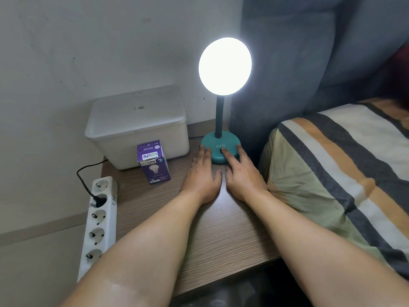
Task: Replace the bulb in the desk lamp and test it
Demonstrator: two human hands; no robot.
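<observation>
The desk lamp stands at the back of the wooden table (210, 229) on a teal round base (213, 147) with a dark flexible neck (219, 117). Its round head (225, 66) glows bright white, so the bulb inside is hidden by glare. My left hand (200, 173) lies flat on the table, fingertips touching the base's left edge. My right hand (241, 171) rests flat too, its index finger on the dark switch at the base's front. A purple bulb box (154, 162) stands upright left of my left hand.
A white lidded plastic box (137, 125) sits behind the bulb box. A white power strip (99, 218) hangs along the table's left edge with a black plug (98, 199) in it. A bed with a striped cover (345, 173) borders the table's right side.
</observation>
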